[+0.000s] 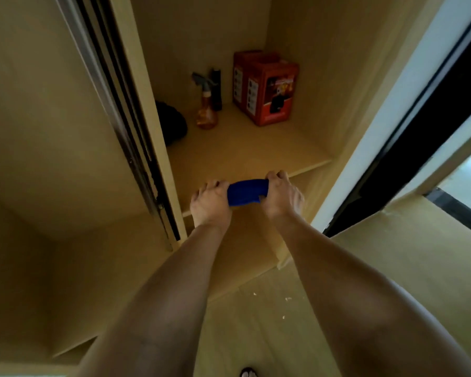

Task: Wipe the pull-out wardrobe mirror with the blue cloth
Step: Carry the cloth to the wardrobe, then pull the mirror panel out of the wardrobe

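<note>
A folded blue cloth (245, 192) is stretched between both hands just above the front edge of a wardrobe shelf (229, 156). My left hand (210, 204) grips its left end and my right hand (282, 193) grips its right end, fingers curled over the top. The pull-out mirror (125, 126) shows only as a thin dark edge with metal slide rails, running down the left side of the compartment. Its glass face is not visible from here.
On the shelf stand an orange spray bottle (206, 110), a dark bottle (216, 89), two red boxes (269, 91) and a black object (172, 126) at the left. A white and black door frame (392, 137) rises on the right. Wooden floor lies below.
</note>
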{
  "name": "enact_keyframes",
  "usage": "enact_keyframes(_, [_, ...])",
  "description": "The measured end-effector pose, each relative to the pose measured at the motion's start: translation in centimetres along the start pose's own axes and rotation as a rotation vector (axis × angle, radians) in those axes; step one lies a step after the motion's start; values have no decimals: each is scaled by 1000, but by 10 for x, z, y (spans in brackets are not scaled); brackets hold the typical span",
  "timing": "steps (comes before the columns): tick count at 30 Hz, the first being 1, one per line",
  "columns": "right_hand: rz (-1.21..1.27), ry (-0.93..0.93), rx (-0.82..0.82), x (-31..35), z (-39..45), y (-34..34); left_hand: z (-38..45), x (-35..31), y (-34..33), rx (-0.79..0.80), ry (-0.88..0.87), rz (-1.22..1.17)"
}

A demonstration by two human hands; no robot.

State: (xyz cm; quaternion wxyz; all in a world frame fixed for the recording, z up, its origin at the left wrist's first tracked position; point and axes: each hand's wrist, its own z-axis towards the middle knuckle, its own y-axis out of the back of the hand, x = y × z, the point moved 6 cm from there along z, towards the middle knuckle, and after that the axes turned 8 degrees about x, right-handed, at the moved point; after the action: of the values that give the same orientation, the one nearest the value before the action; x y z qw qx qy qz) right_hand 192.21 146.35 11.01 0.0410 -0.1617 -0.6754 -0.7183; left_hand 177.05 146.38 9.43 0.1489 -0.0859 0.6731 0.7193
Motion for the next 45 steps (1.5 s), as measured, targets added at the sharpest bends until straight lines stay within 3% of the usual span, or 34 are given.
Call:
enact_keyframes(4, [84, 39, 62, 9, 31, -2, 28, 3, 10, -52, 35, 21])
enact_keyframes(7, [195, 54, 72, 16, 50, -5, 43, 4, 12, -105, 50, 165])
enact_keyframes(12, [354, 118, -45, 33, 79, 1, 71, 7, 31, -231, 92, 180])
enact_keyframes(15, [397, 159, -95, 38, 96, 2, 89, 7, 38, -225, 87, 184])
enact_keyframes(18, [274, 214, 157, 43, 107, -27, 96, 14, 17, -27, 149, 203])
enact_keyframes(21, [-20, 279, 445, 40, 108, -63, 92, 25, -13, 147, 235, 169])
enact_keyframes(27, [-312, 302, 265, 37, 99, -63, 84, 23, -18, 135, 215, 119])
enact_keyframes(33, [-322, 248, 189, 51, 76, -51, 56, 18, -8, 85, 154, 144])
enact_keyframes(39, [-248, 316, 11, 92, 38, -27, 16, 34, 12, 29, 109, -4])
enact_keyframes(45, [-140, 409, -10, 146, -14, -12, -24, 57, 39, 1, 53, -14])
